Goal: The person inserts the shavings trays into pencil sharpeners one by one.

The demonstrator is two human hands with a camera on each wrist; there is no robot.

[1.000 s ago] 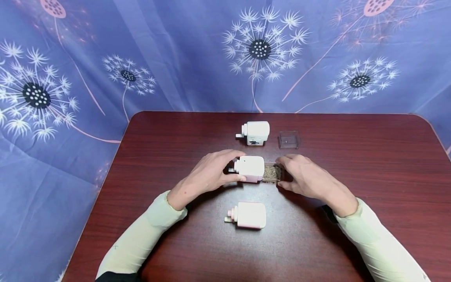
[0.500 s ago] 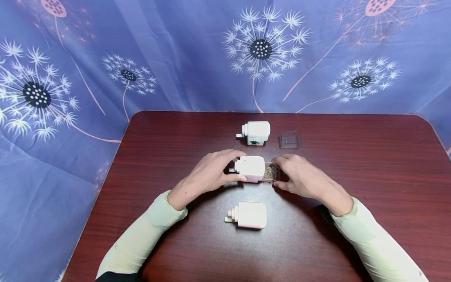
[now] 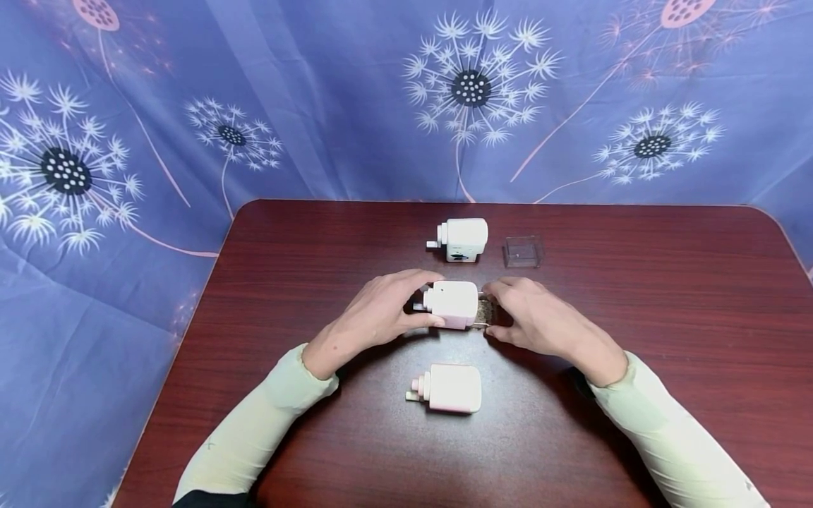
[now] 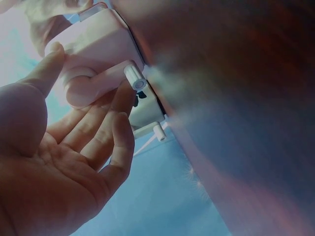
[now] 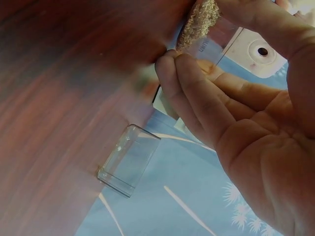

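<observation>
– Blue cloth (image 3: 343,99) printed with dandelions hangs behind everything, doesn't it?

– Yes, and before it stretches the reddish-brown table (image 3: 667,282). Two pale green sleeves (image 3: 254,430) reach over it from the near side

– How are the hands set?

– Left hand (image 3: 375,310): thumb on the near side, other fingers on the far side, gripping the middle box (image 3: 454,303). Right hand (image 3: 546,317): thumb and fingertips pinching a filled tray (image 3: 481,325) across its near and far walls

– Where is that middle box?

– On the table between the hands, in line with two others: a white far box (image 3: 466,238) beyond it and a pinkish near box (image 3: 454,388) on the person's side

– And the trays?

– The filled one meets the middle box's right side; how far it runs inside I can't tell. A loose clear tray (image 3: 523,252) lies just right of the far box

– Smaller still?

– Brownish bits (image 5: 201,24) in the filled tray, and the middle box's white crank knob (image 4: 134,77), close to the left fingers
</observation>
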